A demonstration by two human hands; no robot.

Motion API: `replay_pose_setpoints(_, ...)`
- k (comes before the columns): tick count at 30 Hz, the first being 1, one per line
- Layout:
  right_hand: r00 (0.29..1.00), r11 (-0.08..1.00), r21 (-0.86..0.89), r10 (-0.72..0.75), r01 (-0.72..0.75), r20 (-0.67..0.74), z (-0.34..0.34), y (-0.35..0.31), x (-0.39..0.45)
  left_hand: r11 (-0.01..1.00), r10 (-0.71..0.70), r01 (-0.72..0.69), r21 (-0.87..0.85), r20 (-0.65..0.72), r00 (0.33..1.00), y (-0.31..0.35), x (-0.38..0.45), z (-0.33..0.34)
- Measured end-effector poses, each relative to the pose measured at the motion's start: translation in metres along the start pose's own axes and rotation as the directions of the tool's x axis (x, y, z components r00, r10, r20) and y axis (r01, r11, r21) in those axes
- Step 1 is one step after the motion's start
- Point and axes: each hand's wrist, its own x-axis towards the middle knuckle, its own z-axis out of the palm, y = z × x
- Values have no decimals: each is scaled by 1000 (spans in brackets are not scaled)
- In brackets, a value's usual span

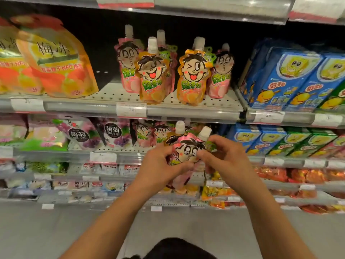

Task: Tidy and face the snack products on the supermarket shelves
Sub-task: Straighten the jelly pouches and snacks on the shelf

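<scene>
Pink spouted pouch (186, 152) was held in front of the second shelf (104, 152), clear of it, face toward the camera. Left hand (158, 165) grip was curled round the pouch's left edge and lower body; right hand (224, 156) grip was pinched on its right edge, just under the white cap (205, 132). A second pouch (175, 136), orange, was seen directly behind the pink one; whether it was also held or stood on the shelf could not be told.

Handling, as judged: pouch was taken to be soft, liquid- or jelly-filled, moderately light, with glossy film likely slippery. Body would be expected to sag and bulge if squeezed mid-panel. Best hold was judged to be at the stiff side seams or the rigid spout neck; base gusset should be set flat so it stands.

On the upper shelf (168, 101), two orange pouches (152, 75) were stood in front, pink ones (127, 68) behind and beside, rows mixed.

Hidden or unclear: lower half of the held pouch was covered by both hands. Price tags (131, 109) were mostly unreadable. Lower shelves were blurred; products there couldn't be identified. Shelf depth behind the pouches was dark, stock count unknown.
</scene>
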Motion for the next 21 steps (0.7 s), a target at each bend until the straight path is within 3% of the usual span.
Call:
replay_pose_setpoints(4, 1000, 1000, 3, -11, 11, -28, -3, 9, 4, 997, 27, -29, 73, 30, 999, -1, 1, 1)
replay_pose_setpoints(7, 997, 995, -92, 24, -31, -76, -17, 21, 10, 1000, 14, -13, 19, -52, 999, 0, 0, -5)
replay_pose_setpoints(11, 967, 959, -258, 53, -120, -251, -35, 62, 24, 999, -34, 32, -14, -155, 987, -21, 4, -22)
replay_pose_setpoints(16, 894, 881, -434, -29, -189, -447, -36, 92, 38, 993, -64, 42, -107, -208, 976, -31, 5, -28)
replay_pose_setpoints(21, 901, 864, -469, -44, -182, -431, -25, 117, 58, 990, -59, 29, -141, -217, 974, -32, 2, -30)
